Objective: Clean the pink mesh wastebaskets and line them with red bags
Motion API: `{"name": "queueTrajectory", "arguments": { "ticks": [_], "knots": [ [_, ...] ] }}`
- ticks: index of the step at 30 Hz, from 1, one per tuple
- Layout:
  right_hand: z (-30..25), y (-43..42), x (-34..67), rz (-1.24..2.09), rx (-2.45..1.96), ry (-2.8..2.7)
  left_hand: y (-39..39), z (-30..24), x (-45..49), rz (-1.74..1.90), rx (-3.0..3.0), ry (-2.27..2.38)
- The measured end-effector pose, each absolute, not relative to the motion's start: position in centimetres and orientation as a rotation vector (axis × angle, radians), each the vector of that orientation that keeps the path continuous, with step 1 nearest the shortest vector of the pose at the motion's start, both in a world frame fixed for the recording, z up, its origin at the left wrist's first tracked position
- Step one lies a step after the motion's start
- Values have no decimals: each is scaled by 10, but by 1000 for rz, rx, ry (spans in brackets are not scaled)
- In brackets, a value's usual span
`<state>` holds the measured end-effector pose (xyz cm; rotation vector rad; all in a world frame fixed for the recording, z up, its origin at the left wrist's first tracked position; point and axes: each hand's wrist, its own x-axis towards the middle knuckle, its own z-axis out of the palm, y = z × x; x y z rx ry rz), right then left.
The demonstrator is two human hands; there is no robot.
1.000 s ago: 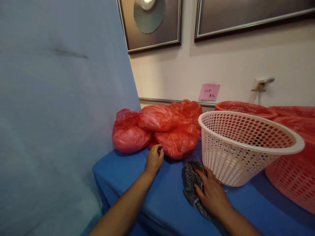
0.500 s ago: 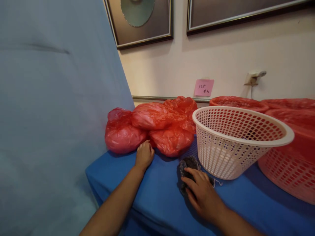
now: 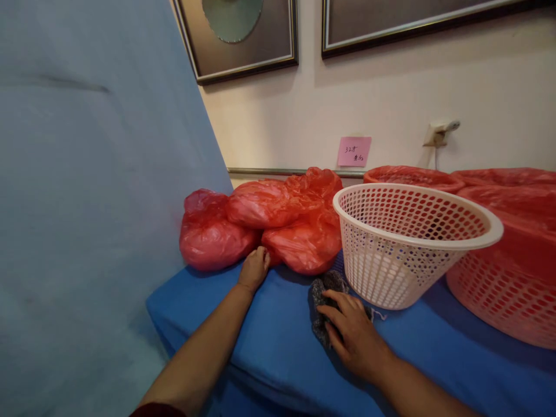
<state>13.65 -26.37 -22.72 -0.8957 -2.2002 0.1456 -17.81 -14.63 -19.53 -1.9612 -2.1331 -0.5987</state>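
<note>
My left hand (image 3: 254, 268) rests on the blue table (image 3: 278, 341) with its fingers curled against the red plastic bags (image 3: 260, 223); whether it grips anything is hidden. My right hand (image 3: 354, 336) lies palm down with its fingers spread on a grey knitted cloth (image 3: 322, 295), which sits bunched on the table beside the foot of a white perforated plastic basket (image 3: 403, 243). The basket stands tilted, its mouth facing me and its inside looks bare.
Several tied red plastic bags are piled at the back of the table against a beige wall. Red-lined pink baskets (image 3: 504, 260) stand to the right. A blue panel (image 3: 87, 202) fills the left. A pink note (image 3: 354, 152) and a wall socket (image 3: 439, 133) are on the wall.
My left hand has shifted left along the foot of the bags. My right hand has drawn the grey cloth into a smaller bunch. The view has drifted to the right.
</note>
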Motion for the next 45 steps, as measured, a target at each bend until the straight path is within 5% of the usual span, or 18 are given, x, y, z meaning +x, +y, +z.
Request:
{"name": "queueTrajectory", "arguments": {
  "ticks": [11,19,26,34,45],
  "knots": [
    [-228,-250,121,143,-1147,-2051,-183,-180,-189,-1116,-1511,-2158],
    [-203,-206,98,494,-1535,-2077,-217,-185,-210,-1690,-1023,-2036],
    [-163,-176,70,653,-1332,-2429,-215,-185,-214,-1905,-937,-1983],
    [-165,-170,29,469,-1170,-2626,-213,-183,-221,-2067,-817,-1921],
    [-195,-269,109,360,-413,-2323,-226,-167,-194,-2568,-901,-1837]
  ]
}}
